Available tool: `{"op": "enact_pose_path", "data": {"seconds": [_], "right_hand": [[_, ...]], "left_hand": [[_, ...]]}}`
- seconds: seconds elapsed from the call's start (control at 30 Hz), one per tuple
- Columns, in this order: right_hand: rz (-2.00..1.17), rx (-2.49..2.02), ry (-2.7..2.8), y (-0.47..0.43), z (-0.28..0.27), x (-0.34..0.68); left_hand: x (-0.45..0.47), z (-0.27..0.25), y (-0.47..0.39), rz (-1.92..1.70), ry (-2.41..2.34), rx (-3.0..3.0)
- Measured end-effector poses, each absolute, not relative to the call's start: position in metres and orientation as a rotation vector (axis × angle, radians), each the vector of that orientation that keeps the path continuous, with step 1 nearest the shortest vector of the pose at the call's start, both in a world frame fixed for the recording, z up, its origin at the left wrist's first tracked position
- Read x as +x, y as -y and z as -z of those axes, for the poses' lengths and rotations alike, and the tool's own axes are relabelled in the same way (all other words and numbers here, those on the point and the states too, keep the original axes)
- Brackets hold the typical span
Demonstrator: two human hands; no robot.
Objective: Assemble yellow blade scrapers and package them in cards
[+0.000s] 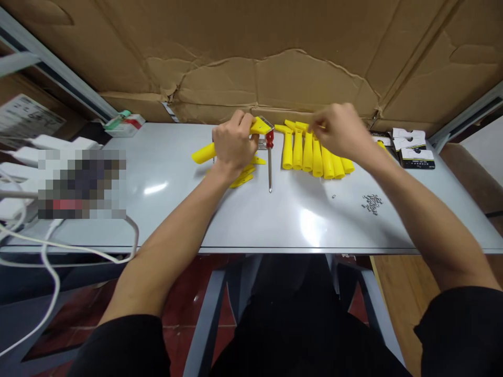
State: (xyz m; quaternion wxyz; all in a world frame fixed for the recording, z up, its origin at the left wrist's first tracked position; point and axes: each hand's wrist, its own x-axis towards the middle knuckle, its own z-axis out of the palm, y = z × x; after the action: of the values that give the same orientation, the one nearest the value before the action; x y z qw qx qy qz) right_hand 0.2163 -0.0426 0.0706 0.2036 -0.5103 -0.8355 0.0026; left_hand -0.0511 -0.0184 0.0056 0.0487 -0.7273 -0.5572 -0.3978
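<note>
My left hand (236, 140) is closed around a yellow scraper (203, 153), whose head with a metal edge points to the upper right. Just right of that head lies a screwdriver (270, 162) with a red handle, its tip toward me. Several yellow plastic pieces (242, 179) lie partly hidden under my left hand. My right hand (338, 128) hovers over the far side of a row of yellow handles (307, 154), slightly blurred. Its fingers are curled together; whatever they hold, if anything, is hidden.
A small pile of screws (371, 204) lies at the right, with one loose screw (334, 196) nearer the middle. Black and white packages (412, 149) sit at the far right. White cables (55, 256) and power plugs crowd the left end. Cardboard (275, 78) stands behind the table (251, 220).
</note>
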Motion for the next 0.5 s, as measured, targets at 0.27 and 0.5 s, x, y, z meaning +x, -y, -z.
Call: {"op": "enact_pose_path", "data": {"seconds": [0.27, 0.5], "right_hand": [[0.618, -1.088, 2.667, 0.199, -0.002, 0.287], [0.704, -1.032, 2.603, 0.214, 0.012, 0.311]], "left_hand": [[-0.041, 0.001, 0.018, 1.456, 1.638, -2.373], [-0.038, -0.001, 0.018, 1.591, 1.496, -2.321]]}}
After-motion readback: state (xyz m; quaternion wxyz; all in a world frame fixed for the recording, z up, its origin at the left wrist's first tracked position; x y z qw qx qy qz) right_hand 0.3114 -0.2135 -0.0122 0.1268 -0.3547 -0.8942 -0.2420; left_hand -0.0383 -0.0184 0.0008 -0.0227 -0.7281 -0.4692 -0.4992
